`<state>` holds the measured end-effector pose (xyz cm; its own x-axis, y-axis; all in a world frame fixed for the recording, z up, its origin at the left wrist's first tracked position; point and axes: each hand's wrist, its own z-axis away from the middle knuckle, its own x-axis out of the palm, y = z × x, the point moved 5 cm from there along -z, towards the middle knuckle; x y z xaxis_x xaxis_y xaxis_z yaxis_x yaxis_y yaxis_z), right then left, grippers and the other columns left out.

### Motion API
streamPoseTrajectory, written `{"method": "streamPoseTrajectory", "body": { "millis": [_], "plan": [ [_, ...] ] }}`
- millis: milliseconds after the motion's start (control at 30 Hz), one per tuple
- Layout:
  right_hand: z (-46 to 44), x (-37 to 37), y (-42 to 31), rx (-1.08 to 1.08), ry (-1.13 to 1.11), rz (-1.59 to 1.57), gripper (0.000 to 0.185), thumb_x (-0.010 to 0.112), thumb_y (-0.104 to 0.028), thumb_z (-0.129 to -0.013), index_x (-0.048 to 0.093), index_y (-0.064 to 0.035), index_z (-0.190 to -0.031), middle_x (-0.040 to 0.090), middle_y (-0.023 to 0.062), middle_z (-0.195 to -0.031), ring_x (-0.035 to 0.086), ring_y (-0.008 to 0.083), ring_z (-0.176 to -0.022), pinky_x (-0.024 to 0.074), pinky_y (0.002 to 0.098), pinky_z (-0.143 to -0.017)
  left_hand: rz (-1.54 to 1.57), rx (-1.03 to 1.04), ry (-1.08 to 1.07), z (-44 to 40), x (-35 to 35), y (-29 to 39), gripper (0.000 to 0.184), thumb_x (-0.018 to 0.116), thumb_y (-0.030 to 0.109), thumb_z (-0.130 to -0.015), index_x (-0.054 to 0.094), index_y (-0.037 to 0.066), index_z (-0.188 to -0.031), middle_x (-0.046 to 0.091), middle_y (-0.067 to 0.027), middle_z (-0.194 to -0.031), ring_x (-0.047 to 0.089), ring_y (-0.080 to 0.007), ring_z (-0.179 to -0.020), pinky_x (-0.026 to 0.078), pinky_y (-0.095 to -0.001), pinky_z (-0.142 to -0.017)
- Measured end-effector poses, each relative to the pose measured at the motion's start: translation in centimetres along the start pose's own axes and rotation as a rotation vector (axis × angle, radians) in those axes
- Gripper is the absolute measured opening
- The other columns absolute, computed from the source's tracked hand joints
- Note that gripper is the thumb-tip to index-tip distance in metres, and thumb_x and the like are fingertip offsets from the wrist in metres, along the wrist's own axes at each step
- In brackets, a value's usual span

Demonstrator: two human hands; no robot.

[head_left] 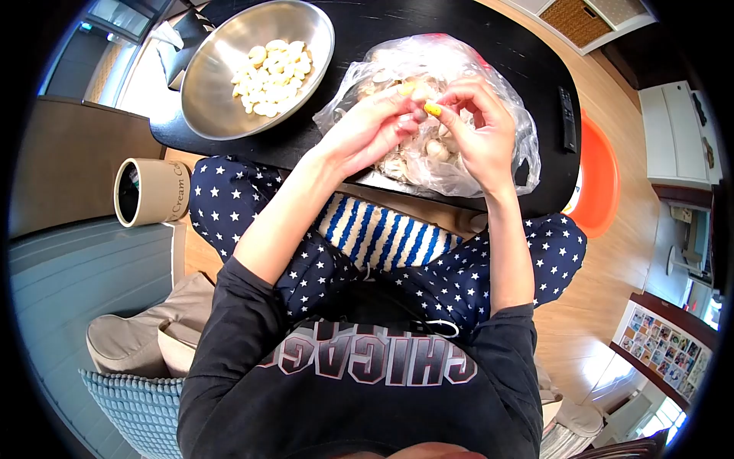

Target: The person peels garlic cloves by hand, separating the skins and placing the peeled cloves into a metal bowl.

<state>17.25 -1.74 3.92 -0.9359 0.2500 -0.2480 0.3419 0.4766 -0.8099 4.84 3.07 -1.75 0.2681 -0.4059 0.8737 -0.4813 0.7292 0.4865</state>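
My left hand and my right hand meet over an open clear plastic bag. Their fingertips are pinched together around a small pale piece that looks like a garlic clove, mostly covered by the fingers. Bright yellow shows at the thumb tips. Inside the bag, below my hands, lie unpeeled garlic bulbs and papery skins. To the left, a steel bowl tilts toward me and holds a pile of peeled garlic cloves.
Everything stands on a black table. A remote control lies near its right edge, beside an orange stool. A beige bin is on the floor at left. A blue-striped cloth lies between my legs.
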Motion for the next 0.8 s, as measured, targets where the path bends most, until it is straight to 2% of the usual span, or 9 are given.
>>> {"method": "streamPoseTrajectory", "body": {
  "millis": [67,167,267,333,467,533,733,767,800],
  "plan": [
    [0.1,0.0,0.4,0.017,-0.005,0.017,0.009,0.065,-0.002,-0.074,0.060,-0.0033,-0.082,0.057,0.0026,-0.081,0.053,0.0102,-0.071,0.0423,0.0216,-0.060,0.055,0.019,0.057,0.0,-0.4,0.4,0.025,0.049,0.014,-0.090,0.048,-0.004,-0.108,0.052,-0.0089,-0.097,0.048,-0.0089,-0.081,0.043,-0.0185,-0.070],
    [0.2,-0.1,1.4,0.174,0.051,-0.042,0.006,0.062,-0.004,-0.077,0.060,-0.0030,-0.082,0.059,0.0033,-0.081,0.055,0.0105,-0.069,0.0437,0.0222,-0.062,0.128,0.042,0.126,-0.1,-0.7,0.9,0.025,0.048,0.009,-0.090,0.046,-0.006,-0.109,0.052,-0.0099,-0.096,0.048,-0.0098,-0.082,0.044,-0.0179,-0.072],
    [0.2,-0.2,1.9,0.250,0.081,0.117,0.007,0.060,-0.005,-0.079,0.059,-0.0022,-0.085,0.061,0.0052,-0.081,0.056,0.0117,-0.068,0.0450,0.0231,-0.064,0.107,0.062,0.174,0.0,-1.0,0.9,0.024,0.047,0.007,-0.089,0.045,-0.006,-0.110,0.052,-0.0113,-0.099,0.050,-0.0121,-0.085,0.045,-0.0199,-0.076],
    [0.4,-0.1,2.5,0.267,0.018,0.244,0.009,0.058,-0.007,-0.080,0.061,-0.0025,-0.088,0.062,0.0072,-0.082,0.057,0.0131,-0.067,0.0448,0.0243,-0.063,-0.062,0.188,0.270,0.1,-1.3,1.3,0.024,0.047,0.005,-0.089,0.044,-0.005,-0.110,0.052,-0.0132,-0.104,0.052,-0.0158,-0.094,0.046,-0.0226,-0.082],
    [0.4,-0.1,3.1,0.238,0.006,0.313,0.011,0.056,-0.007,-0.081,0.062,-0.0024,-0.089,0.061,0.0087,-0.082,0.057,0.0179,-0.072,0.0445,0.0269,-0.065,-0.126,0.210,0.345,0.5,-1.1,1.9,0.023,0.049,0.005,-0.088,0.044,-0.002,-0.110,0.053,-0.0141,-0.105,0.052,-0.0196,-0.102,0.044,-0.0251,-0.089],
    [0.2,0.0,2.9,0.028,0.026,0.455,0.012,0.054,-0.007,-0.082,0.063,-0.0018,-0.088,0.060,0.0096,-0.084,0.054,0.0223,-0.079,0.0430,0.0302,-0.072,-0.133,0.207,0.338,0.5,-0.9,2.0,0.024,0.049,0.005,-0.088,0.044,-0.002,-0.110,0.052,-0.0145,-0.106,0.052,-0.0203,-0.103,0.044,-0.0251,-0.089],
    [0.2,0.2,3.2,0.252,-0.045,0.408,0.015,0.055,-0.006,-0.081,0.061,-0.0014,-0.094,0.059,0.0096,-0.089,0.052,0.0254,-0.087,0.0405,0.0314,-0.080,-0.201,0.170,0.376,0.7,-0.5,1.7,0.027,0.048,0.004,-0.088,0.042,-0.005,-0.113,0.050,-0.0163,-0.113,0.050,-0.0227,-0.109,0.043,-0.0256,-0.092],
    [0.2,0.3,3.2,0.251,-0.045,0.408,0.015,0.055,-0.006,-0.081,0.061,-0.0014,-0.094,0.059,0.0096,-0.089,0.052,0.0254,-0.087,0.0405,0.0314,-0.080,-0.201,0.167,0.373,0.7,-0.4,1.6,0.029,0.047,0.003,-0.089,0.041,-0.006,-0.115,0.049,-0.0164,-0.114,0.050,-0.0229,-0.109,0.042,-0.0256,-0.093],
    [0.0,0.3,2.5,0.123,0.003,0.437,0.016,0.056,-0.005,-0.079,0.061,-0.0021,-0.095,0.059,0.0092,-0.089,0.053,0.0246,-0.087,0.0419,0.0304,-0.079,-0.201,0.168,0.372,0.7,-0.4,1.5,0.029,0.047,0.003,-0.089,0.041,-0.006,-0.115,0.049,-0.0164,-0.114,0.050,-0.0229,-0.109,0.042,-0.0256,-0.093]
  ]
}}
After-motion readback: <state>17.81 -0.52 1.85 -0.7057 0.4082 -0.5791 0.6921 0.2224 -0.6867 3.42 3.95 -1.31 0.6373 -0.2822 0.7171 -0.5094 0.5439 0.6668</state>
